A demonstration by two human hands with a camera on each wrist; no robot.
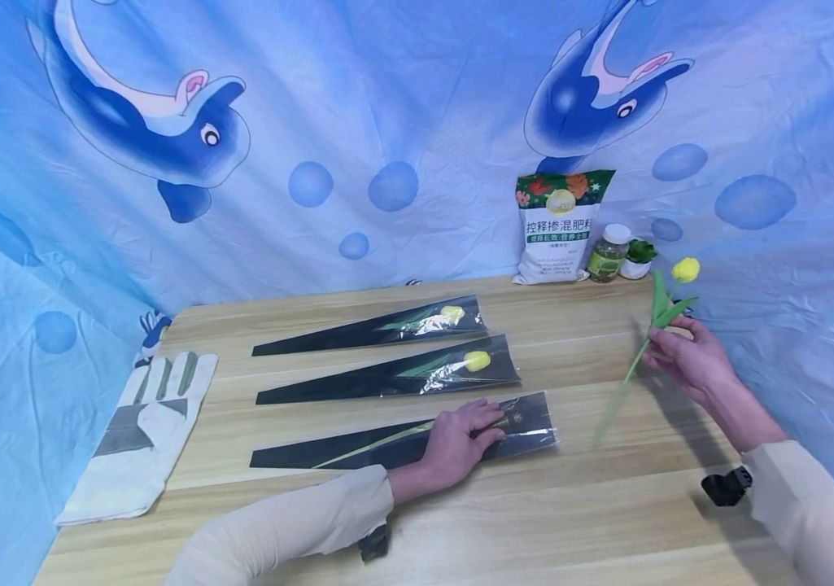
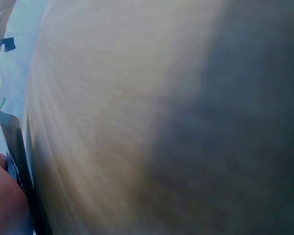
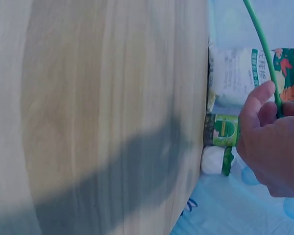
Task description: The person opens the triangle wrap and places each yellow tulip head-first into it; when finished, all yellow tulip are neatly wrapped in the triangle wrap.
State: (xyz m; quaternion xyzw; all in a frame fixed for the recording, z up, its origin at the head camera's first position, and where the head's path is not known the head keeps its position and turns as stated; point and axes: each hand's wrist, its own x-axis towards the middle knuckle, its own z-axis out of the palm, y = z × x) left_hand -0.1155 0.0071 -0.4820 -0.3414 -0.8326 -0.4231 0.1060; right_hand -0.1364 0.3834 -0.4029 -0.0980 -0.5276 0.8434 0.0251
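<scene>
The right hand (image 1: 687, 362) pinches the thin green stem of a yellow tulip (image 1: 684, 269), held above the wooden table (image 1: 534, 521) at its right edge. The left hand (image 1: 456, 439), fingers flat, presses on the nearest glossy black tapered sleeve (image 1: 358, 446). Two more sleeves (image 1: 387, 376) behind it each hold a yellow tulip.

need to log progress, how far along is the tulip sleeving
Done: two sleeves each hold a yellow tulip. In hand: the left hand presses the third sleeve flat, while the right hand holds a loose tulip by its stem. Left: that tulip is not yet in the sleeve.
</scene>
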